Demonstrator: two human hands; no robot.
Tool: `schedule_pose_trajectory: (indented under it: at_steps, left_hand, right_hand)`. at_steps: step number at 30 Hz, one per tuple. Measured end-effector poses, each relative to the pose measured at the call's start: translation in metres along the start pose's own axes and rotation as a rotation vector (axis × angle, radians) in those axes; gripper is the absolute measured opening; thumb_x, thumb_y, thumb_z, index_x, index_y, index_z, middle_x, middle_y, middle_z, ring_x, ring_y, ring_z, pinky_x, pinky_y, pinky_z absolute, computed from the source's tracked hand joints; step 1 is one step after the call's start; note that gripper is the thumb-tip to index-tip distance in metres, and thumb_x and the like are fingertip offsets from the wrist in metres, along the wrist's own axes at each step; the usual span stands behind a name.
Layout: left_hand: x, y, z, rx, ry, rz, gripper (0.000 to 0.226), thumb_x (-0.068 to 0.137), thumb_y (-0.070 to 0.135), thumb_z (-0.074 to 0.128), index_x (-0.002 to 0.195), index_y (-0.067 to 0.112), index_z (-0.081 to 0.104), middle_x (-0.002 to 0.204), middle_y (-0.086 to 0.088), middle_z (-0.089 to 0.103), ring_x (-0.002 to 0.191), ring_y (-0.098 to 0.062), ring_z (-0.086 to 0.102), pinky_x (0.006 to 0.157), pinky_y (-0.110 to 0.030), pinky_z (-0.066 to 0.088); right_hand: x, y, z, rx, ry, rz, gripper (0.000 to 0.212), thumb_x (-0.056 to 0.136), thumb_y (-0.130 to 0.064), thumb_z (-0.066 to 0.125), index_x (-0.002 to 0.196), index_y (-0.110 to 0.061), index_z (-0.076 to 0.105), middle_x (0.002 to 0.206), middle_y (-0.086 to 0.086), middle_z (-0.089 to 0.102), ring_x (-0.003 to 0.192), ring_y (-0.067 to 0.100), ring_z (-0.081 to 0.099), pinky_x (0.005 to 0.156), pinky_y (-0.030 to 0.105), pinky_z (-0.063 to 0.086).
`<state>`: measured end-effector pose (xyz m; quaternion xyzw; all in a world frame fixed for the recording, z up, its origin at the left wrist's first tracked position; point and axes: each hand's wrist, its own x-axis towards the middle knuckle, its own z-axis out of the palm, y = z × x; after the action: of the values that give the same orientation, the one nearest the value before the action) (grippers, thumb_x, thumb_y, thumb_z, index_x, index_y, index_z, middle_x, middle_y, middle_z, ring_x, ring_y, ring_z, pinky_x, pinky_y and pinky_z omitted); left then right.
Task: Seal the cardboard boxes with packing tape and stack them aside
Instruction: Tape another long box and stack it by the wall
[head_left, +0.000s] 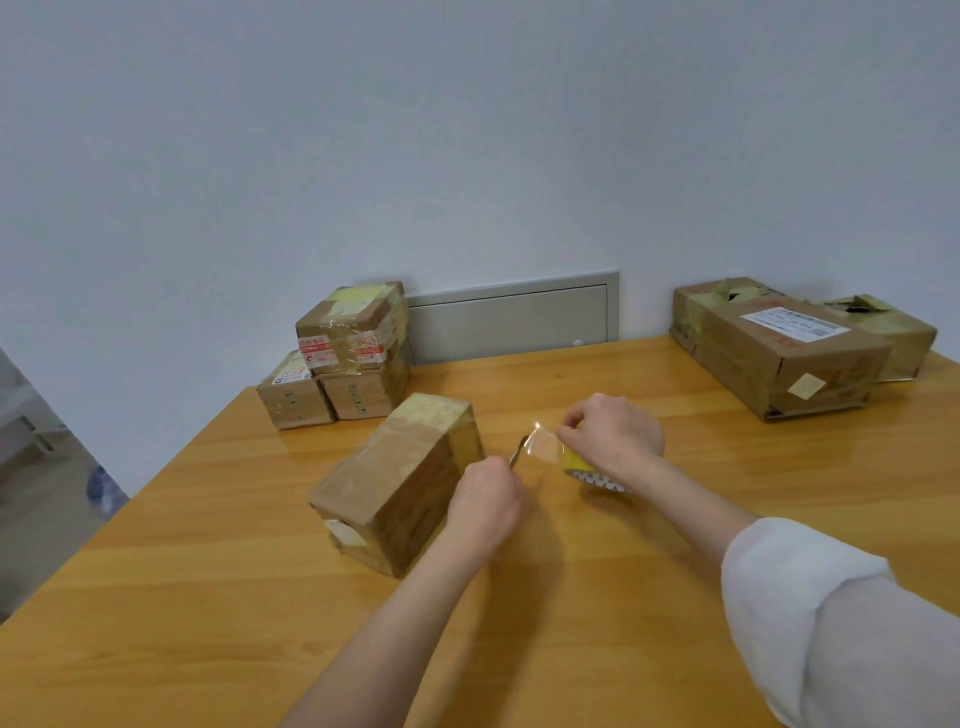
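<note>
A long cardboard box (400, 478) lies on the wooden table (208, 597) in the middle, with yellowish tape over its far end. Just right of it, my left hand (485, 501) is shut on a small dark blade or scissors (518, 451) whose tip points up toward a strip of clear tape (543, 441). My right hand (613, 434) grips a yellow tape roll (584, 467) and pinches the pulled-out strip between thumb and finger. The roll is mostly hidden under the hand.
Three taped boxes (343, 353) are stacked at the back left of the table. Two larger boxes (779, 343) sit at the back right. A grey wall panel (511, 322) is behind the table. A blue-and-white object (104, 491) lies on the floor at left.
</note>
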<state>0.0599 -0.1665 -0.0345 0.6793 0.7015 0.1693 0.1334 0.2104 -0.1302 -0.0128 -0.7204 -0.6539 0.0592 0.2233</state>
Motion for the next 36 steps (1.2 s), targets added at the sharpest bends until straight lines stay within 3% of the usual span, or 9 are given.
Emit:
schedule_pose_trajectory:
  at_steps: [6,10,15,17,20,28,31,33,36]
  left_hand:
    - [0.009,0.018,0.013,0.029,-0.134,0.047,0.025,0.092,0.003,0.037,0.107,0.002,0.057,0.112,-0.016,0.053,0.107,-0.036,0.053,0.089,-0.042,0.046]
    - [0.007,0.040,0.026,0.083,-0.175,0.120,0.033,0.096,0.007,0.037,0.125,0.006,0.054,0.126,-0.016,0.049,0.117,-0.033,0.049,0.098,-0.039,0.040]
    - [0.009,0.076,-0.015,-0.285,0.539,0.492,0.017,0.095,0.017,0.055,0.105,0.015,0.068,0.099,0.000,0.062,0.095,-0.017,0.058,0.078,-0.028,0.047]
    - [0.010,0.094,-0.022,-0.170,0.465,0.575,0.023,0.092,0.026,0.060,0.111,0.017,0.069,0.104,0.000,0.062,0.101,-0.018,0.056,0.080,-0.030,0.045]
    - [0.017,0.108,-0.010,-0.047,0.189,0.475,0.040,0.090,0.035,0.063,0.125,0.016,0.063,0.121,-0.002,0.062,0.114,-0.019,0.055,0.092,-0.033,0.043]
    - [0.024,0.117,0.002,-0.459,0.109,0.322,0.014,0.083,0.020,0.072,0.086,0.008,0.077,0.059,0.004,0.064,0.054,-0.010,0.063,0.063,-0.034,0.059]
    - [0.027,0.120,0.007,-0.529,0.152,0.263,0.013,0.085,0.019,0.071,0.077,0.009,0.074,0.062,-0.001,0.065,0.057,-0.018,0.066,0.062,-0.039,0.059]
    - [0.031,0.118,0.010,-0.574,0.165,0.224,0.011,0.086,0.017,0.068,0.079,0.010,0.073,0.071,-0.007,0.069,0.065,-0.024,0.068,0.065,-0.038,0.059]
    - [0.035,0.116,0.012,-0.631,0.103,0.212,0.008,0.088,0.015,0.067,0.087,0.010,0.074,0.082,-0.008,0.070,0.072,-0.022,0.066,0.065,-0.031,0.058]
  right_hand:
    - [0.001,0.027,-0.017,0.458,0.028,0.092,0.012,0.084,-0.047,0.063,0.079,-0.037,0.068,0.097,-0.013,0.067,0.089,0.012,0.056,0.066,0.027,0.041]
    - [-0.004,0.044,-0.030,0.503,0.120,0.072,0.015,0.085,-0.048,0.063,0.074,-0.038,0.065,0.103,-0.012,0.070,0.095,0.012,0.059,0.069,0.028,0.041]
    - [-0.010,0.064,-0.036,0.332,0.194,0.071,0.020,0.090,-0.053,0.053,0.084,-0.039,0.066,0.101,-0.010,0.070,0.090,0.015,0.061,0.062,0.027,0.047]
    - [-0.011,0.068,-0.038,0.310,0.201,0.074,0.025,0.092,-0.052,0.050,0.091,-0.036,0.069,0.102,-0.005,0.071,0.096,0.020,0.062,0.070,0.033,0.051]
    - [-0.014,0.070,-0.041,0.317,0.218,0.042,0.027,0.094,-0.048,0.047,0.095,-0.034,0.070,0.097,-0.003,0.071,0.091,0.021,0.063,0.070,0.037,0.052]
    - [-0.021,0.074,-0.051,0.243,0.188,-0.019,0.019,0.092,-0.040,0.047,0.095,-0.034,0.065,0.086,-0.004,0.069,0.077,0.018,0.059,0.053,0.028,0.036]
    - [-0.018,0.074,-0.053,0.317,0.100,0.029,0.028,0.094,-0.040,0.049,0.118,-0.027,0.058,0.108,0.004,0.067,0.097,0.023,0.060,0.072,0.033,0.047]
    - [-0.017,0.078,-0.060,0.528,-0.006,0.074,0.053,0.092,-0.040,0.058,0.138,-0.021,0.041,0.122,0.010,0.059,0.111,0.024,0.055,0.089,0.033,0.044]
    - [-0.019,0.084,-0.063,0.663,-0.184,0.018,0.068,0.088,-0.035,0.067,0.146,-0.021,0.033,0.128,0.013,0.059,0.113,0.021,0.056,0.092,0.029,0.043]
